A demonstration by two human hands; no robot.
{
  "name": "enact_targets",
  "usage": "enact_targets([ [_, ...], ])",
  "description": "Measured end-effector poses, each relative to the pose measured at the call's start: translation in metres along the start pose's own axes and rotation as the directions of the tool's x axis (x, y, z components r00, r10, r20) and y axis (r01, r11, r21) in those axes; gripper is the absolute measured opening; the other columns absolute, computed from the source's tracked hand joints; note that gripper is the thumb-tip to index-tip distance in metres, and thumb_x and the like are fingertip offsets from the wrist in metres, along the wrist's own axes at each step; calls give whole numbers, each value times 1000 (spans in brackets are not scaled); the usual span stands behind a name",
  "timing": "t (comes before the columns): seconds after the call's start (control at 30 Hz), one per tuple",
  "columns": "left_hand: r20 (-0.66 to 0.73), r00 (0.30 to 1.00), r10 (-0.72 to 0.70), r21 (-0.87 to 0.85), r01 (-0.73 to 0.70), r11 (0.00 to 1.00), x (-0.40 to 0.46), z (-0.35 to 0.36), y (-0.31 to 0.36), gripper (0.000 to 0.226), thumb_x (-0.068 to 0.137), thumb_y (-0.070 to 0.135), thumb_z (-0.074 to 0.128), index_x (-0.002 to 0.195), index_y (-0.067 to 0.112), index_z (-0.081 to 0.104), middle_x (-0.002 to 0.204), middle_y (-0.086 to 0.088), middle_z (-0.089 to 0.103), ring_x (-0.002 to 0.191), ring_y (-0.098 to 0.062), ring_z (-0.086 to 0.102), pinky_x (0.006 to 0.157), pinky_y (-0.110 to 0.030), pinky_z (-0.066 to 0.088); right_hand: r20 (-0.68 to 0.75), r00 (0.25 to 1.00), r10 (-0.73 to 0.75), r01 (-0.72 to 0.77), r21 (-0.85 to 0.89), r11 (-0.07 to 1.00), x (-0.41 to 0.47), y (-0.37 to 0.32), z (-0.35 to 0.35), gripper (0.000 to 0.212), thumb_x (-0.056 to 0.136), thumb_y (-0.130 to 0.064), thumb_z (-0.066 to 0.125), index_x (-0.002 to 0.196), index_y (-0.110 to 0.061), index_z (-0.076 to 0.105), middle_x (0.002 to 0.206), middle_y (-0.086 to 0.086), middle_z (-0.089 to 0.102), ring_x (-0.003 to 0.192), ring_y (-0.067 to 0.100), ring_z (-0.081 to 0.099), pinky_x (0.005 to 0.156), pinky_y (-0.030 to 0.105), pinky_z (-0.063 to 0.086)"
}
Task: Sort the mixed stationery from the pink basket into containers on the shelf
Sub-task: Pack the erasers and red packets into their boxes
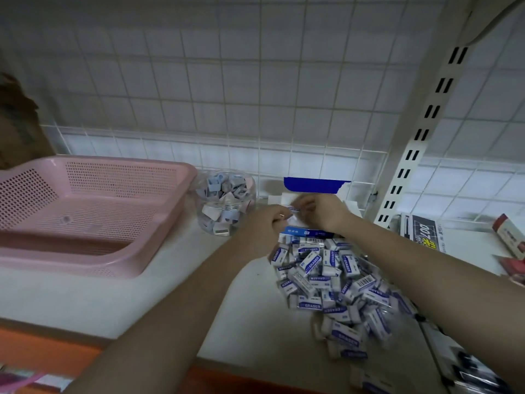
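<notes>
Both forearms reach in from 6 o'clock over the white shelf (pixel 181 280), crossing a loose heap of blue-and-white erasers (pixel 329 282) at 4 o'clock. At centre the left hand (pixel 267 220) and right hand (pixel 321 209) are together, jointly pinching 1 small eraser (pixel 293 209) above an open blue-and-white box (pixel 315 185). Pink basket (pixel 85 214) sits at 9 o'clock, with a clear jar (pixel 224 201) of small items just beside it.
</notes>
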State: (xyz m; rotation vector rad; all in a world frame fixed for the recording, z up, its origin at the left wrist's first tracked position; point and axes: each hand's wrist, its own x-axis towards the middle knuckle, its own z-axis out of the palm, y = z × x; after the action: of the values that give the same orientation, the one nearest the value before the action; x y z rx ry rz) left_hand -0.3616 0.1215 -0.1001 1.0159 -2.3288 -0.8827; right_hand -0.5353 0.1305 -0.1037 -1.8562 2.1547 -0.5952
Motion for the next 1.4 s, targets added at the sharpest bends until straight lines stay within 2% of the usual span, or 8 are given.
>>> enact_targets([
  [0.23, 33, 998, -54, -386, 62, 920, 2, -26, 3, 25, 96, 0, 45, 118, 10, 52, 108, -11, 59, 86, -15, 62, 72, -17, 53, -53, 996, -77, 77, -8, 997, -60, -12, -33, 26, 93, -6, 51, 111, -14, 68, 118, -2, 62, 104, 9, 57, 84, 8, 35],
  [0.3, -6, 1000, 3, -214, -4, 977, 8, -30, 5, 32, 97, 2, 45, 126, 12, 53, 110, -9, 61, 75, -14, 61, 62, -18, 49, -72, 994, -83, 81, -33, 996, -76, -12, -39, 22, 93, -10, 53, 107, -17, 68, 117, -1, 62, 100, 8, 57, 89, 15, 41],
  [0.47, 125, 983, 136, 185, -158, 970, 36, -15, 14, 34, 96, 6, 49, 129, 5, 55, 128, -10, 59, 115, -17, 56, 91, -16, 38, -74, 995, -66, 60, -71, 996, -114, -16, -48, 19, 93, -15, 55, 106, -18, 69, 104, -2, 64, 94, 11, 61, 84, 22, 47],
  [0.63, 137, 987, 81, 294, -119, 948, 72, 6, 10, 39, 92, 0, 54, 132, 4, 52, 131, -11, 57, 118, -21, 55, 97, -26, 42, -59, 998, -28, 20, -140, 990, -141, -11, -39, 21, 91, -21, 56, 107, -24, 69, 112, -3, 64, 98, 15, 61, 88, 29, 48],
  [0.77, 131, 988, 82, 458, -133, 879, 91, 13, -3, 26, 95, -1, 47, 116, 9, 57, 105, 0, 61, 104, -19, 57, 78, -14, 42, -62, 998, -12, 4, -140, 990, -153, -10, -33, 22, 90, -28, 59, 109, -25, 69, 114, -3, 63, 96, 15, 61, 85, 20, 44],
  [0.9, 210, 974, 89, 588, -198, 784, 98, 18, -7, 41, 91, -4, 47, 130, 7, 52, 126, -8, 57, 107, -24, 58, 91, -35, 49, -78, 997, 21, -31, -118, 992, -155, -13, -32, 25, 87, -33, 63, 110, -25, 68, 114, -2, 63, 98, 17, 62, 89, 28, 47],
  [1.27, 38, 985, 167, 733, -141, 665, 82, 21, -2, 27, 87, -6, 47, 96, 19, 53, 72, 2, 40, 74, -18, 45, 64, -27, 38, -74, 983, 169, -181, -200, 963, -178, -28, -36, 49, 82, -57, 59, 121, -29, 57, 114, -2, 53, 109, 15, 50, 78, 22, 39],
  [1.4, 65, 993, 102, 646, -120, 754, 79, 16, -1, 30, 85, -10, 46, 89, 17, 59, 92, -6, 64, 75, -20, 55, 69, -32, 49, -19, 976, 218, -218, -175, 960, -183, -31, -37, 51, 82, -49, 64, 127, -28, 53, 117, -1, 59, 107, 14, 54, 78, 21, 38],
])
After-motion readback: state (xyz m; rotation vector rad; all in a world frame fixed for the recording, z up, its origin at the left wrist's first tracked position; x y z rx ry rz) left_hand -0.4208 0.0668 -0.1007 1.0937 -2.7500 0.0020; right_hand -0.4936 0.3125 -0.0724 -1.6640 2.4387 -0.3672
